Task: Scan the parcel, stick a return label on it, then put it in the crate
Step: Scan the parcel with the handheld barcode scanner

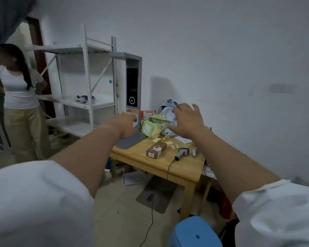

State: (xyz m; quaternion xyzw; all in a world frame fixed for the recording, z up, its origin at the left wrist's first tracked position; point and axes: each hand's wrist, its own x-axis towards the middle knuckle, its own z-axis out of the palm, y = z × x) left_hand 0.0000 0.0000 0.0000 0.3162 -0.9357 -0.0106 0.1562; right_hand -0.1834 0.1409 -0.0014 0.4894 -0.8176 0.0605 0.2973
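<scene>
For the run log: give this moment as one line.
left hand: empty, raised | right hand: open, raised | parcel: on wooden table, untouched | barcode scanner: on table

Wooden table [168, 168] against plain white wall [221, 50], dim light. Left of table: white metal shelving [86, 72], dark doorframe [37, 50] behind it. Below table: tiled floor [125, 211], grey mat [156, 196]. Blue stool [194, 232] in front.

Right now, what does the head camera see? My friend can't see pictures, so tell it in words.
Two bare arms stretch forward, the left hand and the open right hand raised empty over a wooden table. On it lie a small brown parcel, a handheld scanner and a green pouch. Another person stands left by metal shelves.
</scene>
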